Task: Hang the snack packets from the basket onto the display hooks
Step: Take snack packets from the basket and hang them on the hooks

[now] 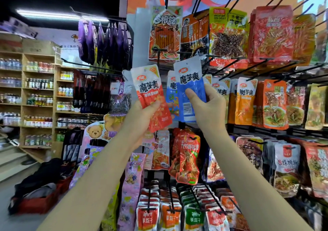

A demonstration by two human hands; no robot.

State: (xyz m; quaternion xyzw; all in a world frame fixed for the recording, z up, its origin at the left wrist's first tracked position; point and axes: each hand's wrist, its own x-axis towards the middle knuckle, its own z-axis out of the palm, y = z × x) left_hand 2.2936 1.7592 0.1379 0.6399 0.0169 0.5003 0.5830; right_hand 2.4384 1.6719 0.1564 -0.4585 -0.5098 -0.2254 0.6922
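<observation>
Left hand: the left hand [142,115], at the middle of the frame, is raised with its fingers curled round the lower half of a red packet [150,96], thumb pressed on the front.
Red packet: it stands nearly upright, tilted slightly left, its top near a black hook end; whether it touches the hook cannot be told.
Right hand: the right hand [207,105], just right of centre, pinches a blue packet [190,89], thumb on the front and fingers behind.
Blue packet: held upright, its top edge lifted up among the black display hooks [248,69]; whether its hole is on a hook cannot be told.
Behind the blue packet: another blue packet of the same kind [171,92] hangs just beside it, partly covered.
Right of the hands: orange packets [245,101] of the same brand hang in a row at mid right.
Upper rows: a tall orange-red packet [166,34] and a yellow packet [229,34] hang at upper centre and upper right.
Lower rows: a red crinkled packet [188,156] hangs below the hands, and rows of small red and green packets fill the bottom centre.
Basket: a red basket [40,202] sits on the floor at lower left, with dark items in it.
Far left: wooden shelves [23,92] hold bottles.
</observation>
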